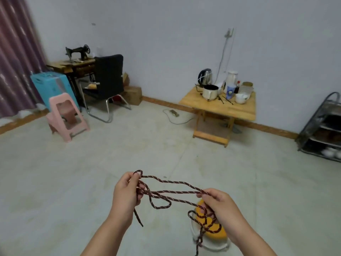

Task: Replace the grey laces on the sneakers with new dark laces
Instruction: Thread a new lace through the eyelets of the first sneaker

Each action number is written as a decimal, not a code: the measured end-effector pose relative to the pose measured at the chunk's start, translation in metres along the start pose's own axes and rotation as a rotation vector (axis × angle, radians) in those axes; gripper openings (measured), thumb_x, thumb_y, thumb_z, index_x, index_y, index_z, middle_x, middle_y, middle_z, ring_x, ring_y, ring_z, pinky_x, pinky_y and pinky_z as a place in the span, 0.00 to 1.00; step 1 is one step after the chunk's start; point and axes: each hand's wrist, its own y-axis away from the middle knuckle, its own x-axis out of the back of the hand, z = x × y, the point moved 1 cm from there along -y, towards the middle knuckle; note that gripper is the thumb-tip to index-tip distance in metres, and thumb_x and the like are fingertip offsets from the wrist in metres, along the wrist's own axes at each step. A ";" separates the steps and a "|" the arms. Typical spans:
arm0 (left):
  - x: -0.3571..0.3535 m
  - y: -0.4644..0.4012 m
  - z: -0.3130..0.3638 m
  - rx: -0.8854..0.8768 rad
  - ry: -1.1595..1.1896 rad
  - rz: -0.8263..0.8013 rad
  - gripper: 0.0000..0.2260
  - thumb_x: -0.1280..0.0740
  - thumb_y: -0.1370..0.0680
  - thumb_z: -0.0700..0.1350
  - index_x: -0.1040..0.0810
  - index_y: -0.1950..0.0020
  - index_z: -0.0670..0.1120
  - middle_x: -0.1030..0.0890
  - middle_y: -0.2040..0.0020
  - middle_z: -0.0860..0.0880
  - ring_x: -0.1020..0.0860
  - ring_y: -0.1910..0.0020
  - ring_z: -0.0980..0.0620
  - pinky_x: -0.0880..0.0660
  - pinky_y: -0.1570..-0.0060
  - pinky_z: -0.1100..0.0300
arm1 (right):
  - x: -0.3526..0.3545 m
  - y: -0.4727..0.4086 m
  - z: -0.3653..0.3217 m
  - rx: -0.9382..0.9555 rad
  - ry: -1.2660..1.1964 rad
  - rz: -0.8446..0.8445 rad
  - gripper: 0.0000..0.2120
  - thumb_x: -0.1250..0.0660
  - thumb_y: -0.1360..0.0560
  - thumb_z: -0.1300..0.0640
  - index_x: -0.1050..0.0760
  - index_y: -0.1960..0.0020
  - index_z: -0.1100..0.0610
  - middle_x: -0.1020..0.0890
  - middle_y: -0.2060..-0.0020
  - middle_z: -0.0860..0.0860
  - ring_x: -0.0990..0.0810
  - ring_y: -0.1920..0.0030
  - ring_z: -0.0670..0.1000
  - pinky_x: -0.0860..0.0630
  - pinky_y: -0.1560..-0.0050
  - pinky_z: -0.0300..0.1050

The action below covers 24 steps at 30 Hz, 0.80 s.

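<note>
Pinching dark lace [171, 187] at looped end: left hand [126, 194], fingers curled round strands. Lace stretches rightward in air, tangled mid-span; looks light, limp, soft, likely to snag; best taken near stiff tip [139, 219] dangling below left hand. Right hand [219, 206] pinches far end, coils hanging over yellow stool [210, 226]. Bare floor [73, 172] ahead, furniture well apart. Sneakers not in view.

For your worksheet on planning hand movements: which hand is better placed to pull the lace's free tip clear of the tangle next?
Probably left. The left hand grips the dark speckled rope lace right above its dangling tip, while the right hand pinches strands beside the bigger tangle.
</note>
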 end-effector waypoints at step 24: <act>-0.277 -0.239 0.028 0.135 0.012 -0.406 0.09 0.48 0.26 0.37 0.33 0.64 0.45 0.27 0.67 0.47 0.32 0.73 0.52 0.40 0.82 0.67 | 0.169 -0.134 -0.011 -0.141 -0.567 0.899 0.10 0.42 0.23 0.62 0.27 0.62 0.58 0.33 0.79 0.49 0.40 0.76 0.48 0.44 0.74 0.39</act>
